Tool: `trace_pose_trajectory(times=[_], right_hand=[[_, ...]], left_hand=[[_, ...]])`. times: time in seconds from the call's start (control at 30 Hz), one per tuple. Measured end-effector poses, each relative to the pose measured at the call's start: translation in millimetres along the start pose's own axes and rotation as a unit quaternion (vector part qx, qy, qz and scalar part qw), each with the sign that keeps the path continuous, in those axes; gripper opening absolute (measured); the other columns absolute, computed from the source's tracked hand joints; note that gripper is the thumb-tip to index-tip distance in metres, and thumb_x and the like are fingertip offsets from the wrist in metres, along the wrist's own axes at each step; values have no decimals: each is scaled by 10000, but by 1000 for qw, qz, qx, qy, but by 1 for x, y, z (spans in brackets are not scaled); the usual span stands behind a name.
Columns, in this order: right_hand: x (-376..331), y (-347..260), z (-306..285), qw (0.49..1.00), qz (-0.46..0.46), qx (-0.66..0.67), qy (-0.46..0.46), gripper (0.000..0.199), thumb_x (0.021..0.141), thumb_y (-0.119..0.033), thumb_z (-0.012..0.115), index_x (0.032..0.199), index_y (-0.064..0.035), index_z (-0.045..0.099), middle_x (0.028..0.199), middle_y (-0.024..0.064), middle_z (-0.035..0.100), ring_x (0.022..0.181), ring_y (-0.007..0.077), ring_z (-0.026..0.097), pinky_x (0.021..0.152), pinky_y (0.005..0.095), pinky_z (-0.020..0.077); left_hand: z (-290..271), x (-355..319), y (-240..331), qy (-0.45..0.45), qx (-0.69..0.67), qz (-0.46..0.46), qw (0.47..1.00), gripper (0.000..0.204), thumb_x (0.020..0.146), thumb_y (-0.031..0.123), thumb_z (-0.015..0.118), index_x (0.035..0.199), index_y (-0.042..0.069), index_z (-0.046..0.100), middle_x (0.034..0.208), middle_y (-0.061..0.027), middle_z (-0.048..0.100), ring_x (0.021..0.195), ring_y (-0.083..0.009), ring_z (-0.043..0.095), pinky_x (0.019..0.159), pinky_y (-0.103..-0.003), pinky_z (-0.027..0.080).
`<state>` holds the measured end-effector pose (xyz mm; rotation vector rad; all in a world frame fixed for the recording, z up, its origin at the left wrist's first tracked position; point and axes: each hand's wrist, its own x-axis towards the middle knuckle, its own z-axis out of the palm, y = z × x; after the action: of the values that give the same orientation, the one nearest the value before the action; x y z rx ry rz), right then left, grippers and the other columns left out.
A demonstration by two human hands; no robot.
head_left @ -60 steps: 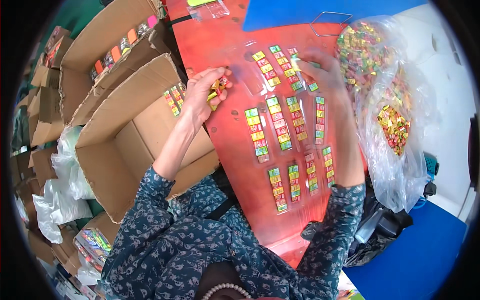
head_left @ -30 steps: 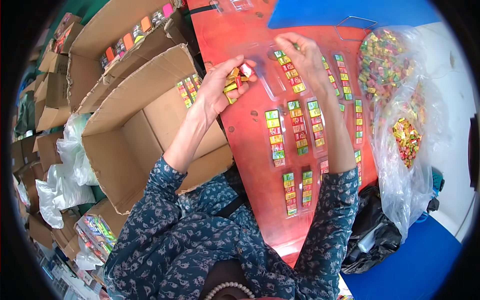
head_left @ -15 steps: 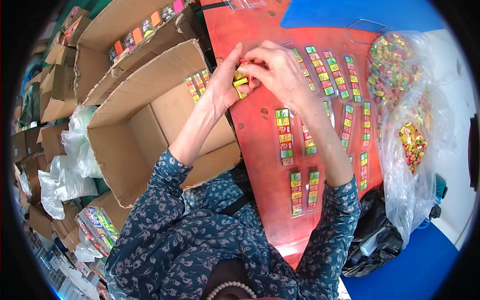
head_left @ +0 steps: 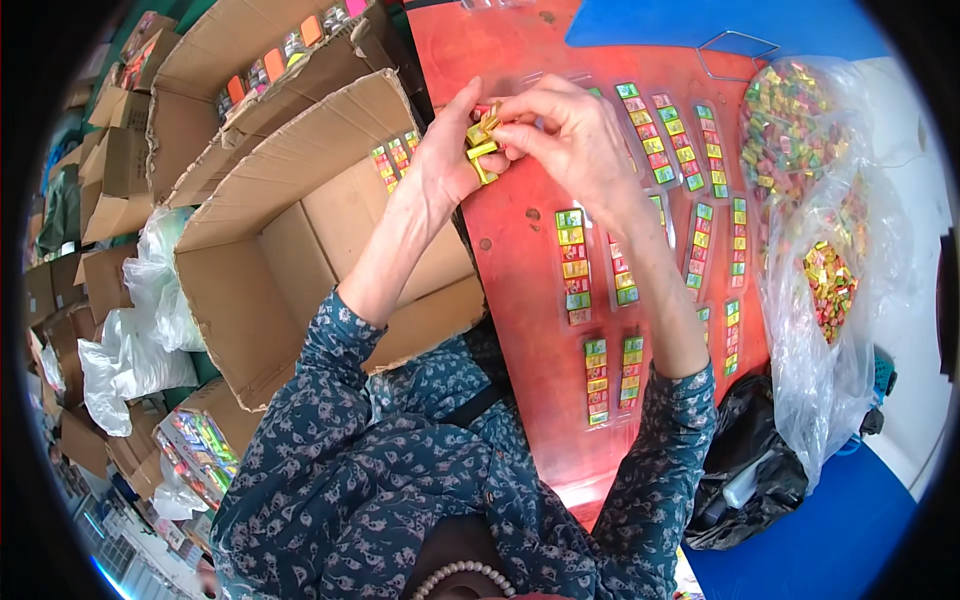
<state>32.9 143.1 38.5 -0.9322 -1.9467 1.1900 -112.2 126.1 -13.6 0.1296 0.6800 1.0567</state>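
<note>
Several small wrapped candies [head_left: 481,149], mostly yellow with some red and gold, lie in my left hand [head_left: 447,155]. Its fingers are curled round them, over the far left edge of the red table [head_left: 520,260]. From the right, my right hand [head_left: 572,135] reaches in, thumb and forefinger pinched at the candies; its other fingers partly hide them. Clear plastic packs [head_left: 574,268], each with a row of red, yellow and green candies, are laid out on the table. My right forearm covers part of some packs.
At my left stands an open cardboard box [head_left: 290,245] with a few filled packs [head_left: 388,168] inside. A large clear bag [head_left: 790,130] of loose candies lies along the table's right side. Beneath it is a black plastic bag [head_left: 745,480]. White plastic bags [head_left: 160,290] hang at far left.
My right hand has shifted slightly, its fingertips drawing back a little so more of the candies in my left hand show. My left hand stays nearly in place.
</note>
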Motion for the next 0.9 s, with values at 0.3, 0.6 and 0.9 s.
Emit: trace_pose_trajectory(times=[0.3, 0.6, 0.9], right_hand=[[-29, -3, 23, 976, -120, -139, 116, 171, 659, -60, 672, 801, -6, 593, 769, 102, 513, 722, 267, 534, 629, 365, 436], [-36, 6, 27, 973, -125, -173, 92, 253, 614, -39, 679, 861, -43, 624, 761, 90, 501, 716, 254, 536, 599, 356, 447], [-43, 13, 17, 980, -123, -124, 95, 211, 673, -67, 660, 875, -41, 603, 807, 89, 536, 687, 260, 576, 544, 358, 462]], left_hand=[[11, 4, 9, 49, -151, -11, 987, 426, 927, 323, 338, 980, -60, 517, 885, -161, 583, 779, -290, 582, 643, -364, 520], [1, 3, 7, -26, -188, -28, 981, 314, 889, 175, 420, 1030, -91, 511, 982, -207, 553, 937, -331, 551, 719, -339, 524], [3, 1, -1, -73, -190, -33, 979, 279, 857, 167, 462, 999, -63, 530, 977, -234, 572, 975, -386, 537, 858, -460, 447]])
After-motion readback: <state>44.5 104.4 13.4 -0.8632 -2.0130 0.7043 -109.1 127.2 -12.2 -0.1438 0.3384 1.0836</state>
